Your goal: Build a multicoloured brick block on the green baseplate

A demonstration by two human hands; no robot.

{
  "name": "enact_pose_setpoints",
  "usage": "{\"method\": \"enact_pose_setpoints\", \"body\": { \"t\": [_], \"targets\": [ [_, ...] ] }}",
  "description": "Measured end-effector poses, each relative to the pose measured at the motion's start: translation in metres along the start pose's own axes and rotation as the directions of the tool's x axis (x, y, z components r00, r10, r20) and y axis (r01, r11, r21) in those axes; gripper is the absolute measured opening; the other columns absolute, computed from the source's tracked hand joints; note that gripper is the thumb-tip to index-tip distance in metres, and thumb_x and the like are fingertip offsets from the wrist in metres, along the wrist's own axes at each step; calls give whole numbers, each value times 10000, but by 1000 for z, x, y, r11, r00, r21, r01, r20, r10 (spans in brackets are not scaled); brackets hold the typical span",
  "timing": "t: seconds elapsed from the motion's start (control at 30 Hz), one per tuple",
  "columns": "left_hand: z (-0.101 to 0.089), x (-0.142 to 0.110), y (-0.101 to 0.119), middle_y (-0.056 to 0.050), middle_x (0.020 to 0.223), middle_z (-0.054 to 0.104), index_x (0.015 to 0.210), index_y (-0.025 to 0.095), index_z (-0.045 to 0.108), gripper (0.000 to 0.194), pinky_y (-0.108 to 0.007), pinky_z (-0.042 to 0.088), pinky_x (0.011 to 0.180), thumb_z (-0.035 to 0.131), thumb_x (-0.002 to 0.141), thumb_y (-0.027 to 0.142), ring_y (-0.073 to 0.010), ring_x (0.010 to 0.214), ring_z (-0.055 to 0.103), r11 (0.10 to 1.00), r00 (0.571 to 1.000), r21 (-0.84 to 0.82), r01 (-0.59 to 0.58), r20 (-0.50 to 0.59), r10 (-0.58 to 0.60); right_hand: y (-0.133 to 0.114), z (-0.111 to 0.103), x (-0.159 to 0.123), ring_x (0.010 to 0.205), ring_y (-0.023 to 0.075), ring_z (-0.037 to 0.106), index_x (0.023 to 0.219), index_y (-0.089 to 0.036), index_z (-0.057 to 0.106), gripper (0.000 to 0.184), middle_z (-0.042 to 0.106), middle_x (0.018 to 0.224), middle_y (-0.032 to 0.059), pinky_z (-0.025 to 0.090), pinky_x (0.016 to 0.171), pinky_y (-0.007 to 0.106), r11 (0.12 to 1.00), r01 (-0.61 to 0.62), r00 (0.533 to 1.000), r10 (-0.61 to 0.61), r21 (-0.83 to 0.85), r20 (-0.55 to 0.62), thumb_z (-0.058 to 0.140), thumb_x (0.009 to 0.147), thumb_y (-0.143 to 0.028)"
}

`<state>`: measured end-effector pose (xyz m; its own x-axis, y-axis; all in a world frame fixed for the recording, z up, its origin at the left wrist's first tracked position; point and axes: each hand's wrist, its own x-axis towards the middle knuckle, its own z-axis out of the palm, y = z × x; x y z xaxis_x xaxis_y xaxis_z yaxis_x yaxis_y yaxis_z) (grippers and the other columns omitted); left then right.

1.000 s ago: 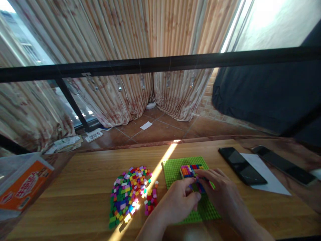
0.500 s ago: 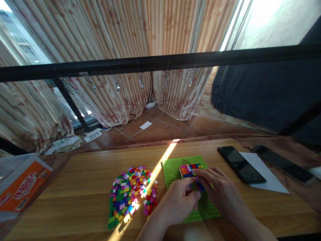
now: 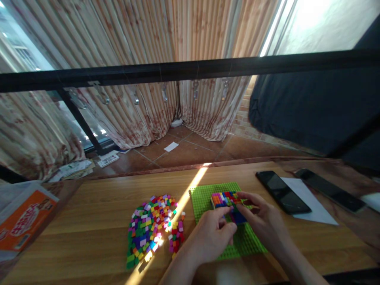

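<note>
A many-coloured build of small toy bricks [image 3: 222, 198] sits over a green studded baseplate [image 3: 204, 192] on the table. My left hand [image 3: 212, 234] is at its near left side, fingers curled. The left index fingertip touches the build, and whatever lies under the curled fingers is hidden. At the build's right end is my right hand [image 3: 264, 219], with index finger and thumb bent against it and part of the right edge covered. Blue bricks [image 3: 237, 217] show between the two hands.
Loose coloured bricks [image 3: 145, 221] lie in a heap left of the baseplate. To the right, a black phone [image 3: 282, 192] overlaps a white sheet [image 3: 319, 208], with another phone [image 3: 331, 190] beyond. An orange-labelled box [image 3: 26, 217] stands at the far left. A dark rail [image 3: 178, 71] crosses behind the table.
My right hand's fingers have drawn back to the right and spread a little, so more of the build and its blue bricks shows. The left hand stays nearly in place.
</note>
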<state>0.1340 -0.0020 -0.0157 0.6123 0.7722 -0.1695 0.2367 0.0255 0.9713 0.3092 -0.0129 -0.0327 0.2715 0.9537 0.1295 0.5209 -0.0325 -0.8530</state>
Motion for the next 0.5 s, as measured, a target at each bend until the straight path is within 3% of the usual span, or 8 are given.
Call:
{"method": "enact_pose_setpoints", "body": {
  "t": [0.17, 0.33, 0.5],
  "targets": [
    [0, 0, 0, 36, 601, 566, 1348, 169, 457, 521, -179, 299, 440, 457, 836, 267, -74, 468, 410, 1000, 1000, 6, -18, 1, 18, -1, 8, 4, 847, 223, 625, 1013, -177, 642, 363, 622, 1024, 95, 497, 688, 350, 998, -7, 998, 3, -61, -57, 569, 717, -375],
    [1, 0, -1, 39, 591, 571, 1340, 191, 467, 509, -175, 306, 430, 459, 836, 253, -74, 464, 418, 1000, 1000, -2, -23, 6, 23, -3, 10, 5, 824, 221, 620, 999, -167, 640, 386, 607, 1016, 93, 493, 695, 362, 997, -70, 996, 68, -37, -56, 552, 694, -386],
    [0, 1, -1, 37, 592, 585, 1335, 194, 473, 501, -165, 300, 421, 464, 837, 245, -65, 448, 405, 1000, 1000, -13, -23, -2, 22, -5, 10, 4, 842, 225, 610, 981, -154, 645, 394, 597, 1002, 98, 491, 730, 376, 998, -45, 997, 41, -52, -71, 544, 695, -406]
  ]
}}
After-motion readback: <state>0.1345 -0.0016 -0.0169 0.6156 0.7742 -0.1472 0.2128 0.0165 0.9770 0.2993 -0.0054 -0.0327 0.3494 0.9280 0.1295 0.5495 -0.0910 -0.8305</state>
